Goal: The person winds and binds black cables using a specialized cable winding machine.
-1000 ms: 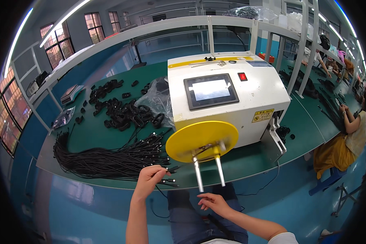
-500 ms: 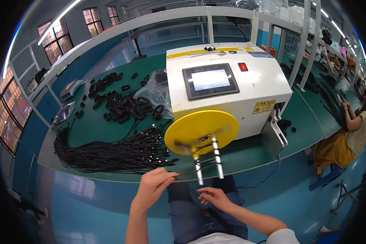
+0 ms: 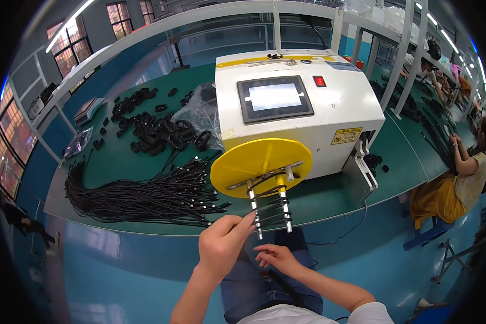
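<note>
A round yellow disc [image 3: 243,167] on the front of the white machine [image 3: 318,140] carries two metal posts that stick out toward me. Black cable [image 3: 270,220] is wound in several turns around both posts. My left hand [image 3: 221,245] is at the left post, thumb and forefinger pinched together at the black cable; the very tips are partly hidden. Below the post ends, my right hand [image 3: 279,259] hovers apart from the cable, its fingers loosely bent and nothing visible in them.
A large bundle of black cables [image 3: 140,197] lies on the green table [image 3: 113,167] at left. Behind it are coiled black cables [image 3: 156,127] and a clear plastic bag [image 3: 202,108]. The machine has a screen [image 3: 275,99] and a red switch [image 3: 319,81]. A co-worker [image 3: 464,173] sits far right.
The disc and its posts, blurred by turning before, now look still, with the cable wraps plain to see. My left hand has moved up and right to the left post.
</note>
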The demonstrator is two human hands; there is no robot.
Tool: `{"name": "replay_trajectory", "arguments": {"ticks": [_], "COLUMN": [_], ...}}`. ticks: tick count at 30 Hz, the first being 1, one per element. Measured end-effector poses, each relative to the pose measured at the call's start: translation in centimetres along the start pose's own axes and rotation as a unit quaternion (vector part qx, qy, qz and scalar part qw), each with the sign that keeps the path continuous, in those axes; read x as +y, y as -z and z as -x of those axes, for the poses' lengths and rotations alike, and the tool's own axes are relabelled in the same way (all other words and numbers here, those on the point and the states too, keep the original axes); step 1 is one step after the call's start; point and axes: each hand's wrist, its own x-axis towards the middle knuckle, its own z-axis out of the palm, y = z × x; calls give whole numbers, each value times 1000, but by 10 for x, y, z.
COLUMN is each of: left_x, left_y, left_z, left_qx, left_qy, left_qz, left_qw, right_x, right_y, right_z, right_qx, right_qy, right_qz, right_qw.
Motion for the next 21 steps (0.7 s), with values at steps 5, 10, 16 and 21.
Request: {"name": "replay_trajectory", "arguments": {"ticks": [5,10,16,21], "left_x": [-1,-8,-23,-31], "left_y": [-10,-16,-16,-16], "left_z": [4,10,18,17], "left_qx": [-8,4,23,1], "left_qy": [-2,177,214,153], "left_qz": [13,257,378,311], "left_qw": [1000,950,900,938], "right_x": [-3,-14,-95,-150], "right_y": [2,10,22,21], "right_z": [1,7,27,28], "right_qx": [-4,20,247,217], "right_qy": [12,28,349,391], "right_qz": [5,-19,35,221], "right_qw": [1000,999,903,867]}}
